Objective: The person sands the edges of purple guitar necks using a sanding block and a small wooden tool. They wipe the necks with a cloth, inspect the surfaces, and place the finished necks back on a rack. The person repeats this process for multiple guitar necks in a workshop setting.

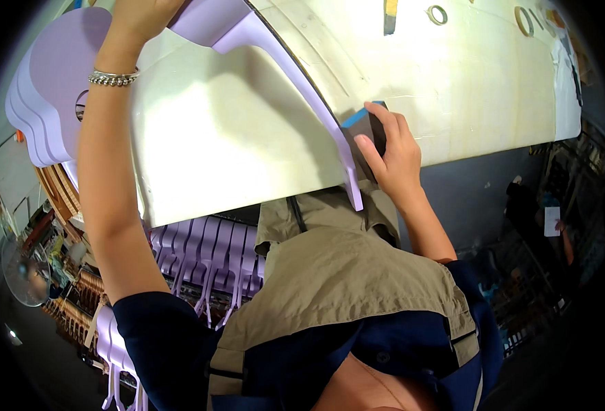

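Observation:
A lilac ukulele (288, 72) lies on its side over the worktable, its neck running down toward my apron and its head near the table's front edge. My left hand (144, 17) grips its body at the top edge of the view, where the fingers are partly cut off. A dark strip runs along the neck's right side. In my right hand (400, 156) is a dark sanding block (369, 130) with a blue edge, held between thumb and fingers. The block lies against the neck's right side, close to the head.
The pale worktable (474, 116) bears a roll of tape (437, 14), another tape roll (523, 21) and a yellow-and-grey strip (390, 17). Stacked lilac ukulele bodies (55, 75) stand at the left. Several lilac ukuleles (210, 250) hang in a row below the table edge.

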Action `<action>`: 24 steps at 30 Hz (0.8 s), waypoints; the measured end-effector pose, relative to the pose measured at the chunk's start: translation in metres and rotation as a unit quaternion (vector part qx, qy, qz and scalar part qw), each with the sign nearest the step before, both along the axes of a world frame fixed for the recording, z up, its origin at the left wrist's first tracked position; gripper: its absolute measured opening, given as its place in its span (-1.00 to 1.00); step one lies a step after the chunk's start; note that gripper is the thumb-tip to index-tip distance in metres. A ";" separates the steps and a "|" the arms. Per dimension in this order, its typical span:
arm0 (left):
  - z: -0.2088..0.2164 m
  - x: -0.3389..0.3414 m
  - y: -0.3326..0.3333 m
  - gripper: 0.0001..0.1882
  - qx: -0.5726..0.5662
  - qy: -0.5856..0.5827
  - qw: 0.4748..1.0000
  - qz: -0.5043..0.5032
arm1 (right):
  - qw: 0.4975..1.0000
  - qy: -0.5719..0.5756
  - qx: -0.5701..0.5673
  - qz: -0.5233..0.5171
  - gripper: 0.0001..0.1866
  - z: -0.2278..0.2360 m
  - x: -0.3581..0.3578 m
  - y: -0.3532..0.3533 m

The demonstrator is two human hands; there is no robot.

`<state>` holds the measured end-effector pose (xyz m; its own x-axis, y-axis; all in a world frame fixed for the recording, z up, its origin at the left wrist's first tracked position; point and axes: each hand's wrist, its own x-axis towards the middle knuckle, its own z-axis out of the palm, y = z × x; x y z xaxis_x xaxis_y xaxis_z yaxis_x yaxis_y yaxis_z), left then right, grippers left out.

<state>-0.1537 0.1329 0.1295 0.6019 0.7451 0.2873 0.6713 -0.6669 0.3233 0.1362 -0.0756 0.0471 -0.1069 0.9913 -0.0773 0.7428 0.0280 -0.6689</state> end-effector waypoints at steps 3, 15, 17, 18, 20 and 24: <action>-0.002 -0.001 0.001 -0.73 0.022 -0.023 0.999 -0.020 | 1.000 0.001 0.021 0.012 -0.54 0.005 -0.027 0.042; -0.019 -0.010 0.011 -0.68 0.063 -0.058 0.996 -0.007 | 0.995 -0.018 0.097 0.020 -0.50 0.009 -0.088 0.139; -0.020 -0.014 0.012 -0.68 0.064 -0.063 0.996 -0.009 | 0.996 -0.018 0.085 0.022 -0.50 0.011 -0.090 0.139; -0.020 -0.014 0.011 -0.68 0.066 -0.066 0.996 -0.009 | 0.996 -0.017 0.085 0.022 -0.50 0.011 -0.090 0.136; -0.020 -0.015 0.012 -0.68 0.075 -0.056 0.996 -0.008 | 0.996 -0.014 0.084 0.019 -0.50 0.008 -0.087 0.130; -0.021 -0.019 0.013 -0.69 0.080 -0.043 0.996 -0.009 | 0.994 -0.030 0.102 0.024 -0.49 0.009 -0.094 0.145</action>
